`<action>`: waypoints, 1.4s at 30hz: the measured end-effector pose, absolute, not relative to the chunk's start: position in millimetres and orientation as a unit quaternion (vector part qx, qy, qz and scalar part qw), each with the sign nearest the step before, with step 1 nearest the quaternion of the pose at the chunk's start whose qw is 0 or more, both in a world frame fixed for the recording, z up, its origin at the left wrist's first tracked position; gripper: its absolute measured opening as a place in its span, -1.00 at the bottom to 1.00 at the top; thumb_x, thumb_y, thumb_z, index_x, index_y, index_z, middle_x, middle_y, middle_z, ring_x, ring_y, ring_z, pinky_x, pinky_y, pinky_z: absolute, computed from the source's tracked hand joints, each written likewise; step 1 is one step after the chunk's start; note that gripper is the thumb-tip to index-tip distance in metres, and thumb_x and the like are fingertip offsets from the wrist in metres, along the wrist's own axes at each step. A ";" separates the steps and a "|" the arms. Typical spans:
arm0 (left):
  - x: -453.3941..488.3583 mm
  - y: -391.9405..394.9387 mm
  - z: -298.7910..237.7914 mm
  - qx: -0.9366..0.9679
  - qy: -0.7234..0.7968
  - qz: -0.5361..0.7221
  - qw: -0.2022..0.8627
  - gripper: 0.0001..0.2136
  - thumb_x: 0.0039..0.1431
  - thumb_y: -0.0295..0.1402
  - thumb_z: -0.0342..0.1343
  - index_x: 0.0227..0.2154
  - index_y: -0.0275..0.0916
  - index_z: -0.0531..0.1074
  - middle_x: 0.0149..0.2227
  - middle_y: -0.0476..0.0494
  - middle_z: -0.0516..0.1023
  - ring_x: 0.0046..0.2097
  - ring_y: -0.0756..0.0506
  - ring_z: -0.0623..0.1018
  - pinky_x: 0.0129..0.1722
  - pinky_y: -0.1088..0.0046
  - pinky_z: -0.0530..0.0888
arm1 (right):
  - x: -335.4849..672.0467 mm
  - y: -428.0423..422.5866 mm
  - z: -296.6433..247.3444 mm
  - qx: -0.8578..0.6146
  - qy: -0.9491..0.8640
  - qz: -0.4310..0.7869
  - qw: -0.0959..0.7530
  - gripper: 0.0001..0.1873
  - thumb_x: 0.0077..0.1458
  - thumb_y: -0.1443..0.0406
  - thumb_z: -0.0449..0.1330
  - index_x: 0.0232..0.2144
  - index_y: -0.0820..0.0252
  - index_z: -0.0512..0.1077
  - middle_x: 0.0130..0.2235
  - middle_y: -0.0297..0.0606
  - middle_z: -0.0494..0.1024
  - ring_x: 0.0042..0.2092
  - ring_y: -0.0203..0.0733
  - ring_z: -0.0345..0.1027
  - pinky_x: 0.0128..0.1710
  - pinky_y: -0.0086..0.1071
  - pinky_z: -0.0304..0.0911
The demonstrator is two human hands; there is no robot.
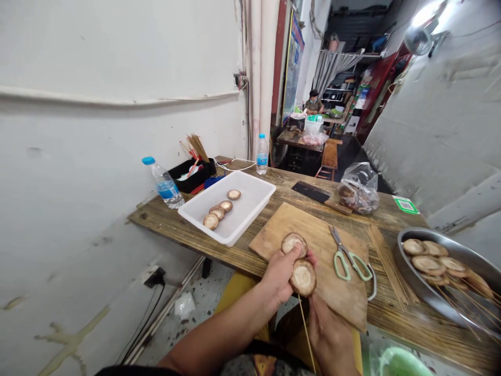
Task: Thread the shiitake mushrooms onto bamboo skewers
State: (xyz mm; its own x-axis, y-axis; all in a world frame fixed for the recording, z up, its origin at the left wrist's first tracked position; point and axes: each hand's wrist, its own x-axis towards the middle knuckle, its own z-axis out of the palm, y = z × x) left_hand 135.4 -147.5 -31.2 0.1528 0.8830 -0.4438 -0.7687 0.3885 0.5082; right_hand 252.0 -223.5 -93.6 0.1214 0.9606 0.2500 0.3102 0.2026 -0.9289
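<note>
My left hand [279, 274] is closed on two mushroom caps, gills facing up, with its thumb pressed on the upper mushroom cap [291, 243]. Directly below it sits the lower mushroom cap [303, 278], on a thin wooden skewer [304, 324] that runs down toward my body. My right hand [331, 337] is close under the lower cap, fingers curled beside the skewer and seemingly gripping it; its fingertips are partly hidden. Both hands are over the near edge of a wooden cutting board [274, 224]. Scissors with pale green handles [346, 256] lie on the board.
A white tray [250, 201] holds several mushroom caps at left. A metal basin [407, 261] with skewered mushrooms stands right, beside loose skewers [385, 261]. Behind the board lie a cleaver [311, 191] and a plastic bag [358, 190]. Two water bottles [166, 185] [262, 156] stand behind; a person [313, 103] sits far back.
</note>
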 end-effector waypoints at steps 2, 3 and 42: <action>135.6 -148.1 -30.0 0.082 0.361 0.547 0.751 -0.87 -0.04 -0.40 0.20 -0.50 -0.36 0.38 -0.54 -0.15 0.50 -0.52 -0.03 0.50 -0.49 0.47 0.45 | 253.2 -223.1 -88.4 -0.539 -0.579 0.356 0.498 -0.67 -0.04 0.06 0.20 -0.34 0.18 0.52 -0.52 -0.23 0.53 -0.54 -0.24 0.38 -0.51 -0.43 0.34; 135.6 -148.5 -28.8 0.088 0.360 0.544 0.753 -0.87 -0.03 -0.39 0.19 -0.50 -0.37 0.39 -0.55 -0.15 0.50 -0.52 -0.02 0.49 -0.49 0.47 0.45 | 252.7 -223.7 -83.5 -0.535 -0.543 0.428 0.486 -0.68 -0.03 0.05 0.19 -0.38 0.17 0.50 -0.64 -0.34 0.43 -0.65 -0.33 0.26 -0.63 -0.48 0.26; 145.6 -176.8 -39.7 0.178 0.307 0.542 0.762 -0.67 -0.09 -0.25 0.26 -0.31 -0.35 0.36 -0.46 -0.07 0.46 -0.50 0.05 0.46 -0.49 0.55 0.40 | 233.6 -236.8 -91.8 -0.531 -0.584 0.256 0.558 -0.77 0.06 0.23 0.16 -0.28 0.22 0.51 -0.41 -0.19 0.58 -0.39 -0.19 0.48 -0.37 -0.44 0.40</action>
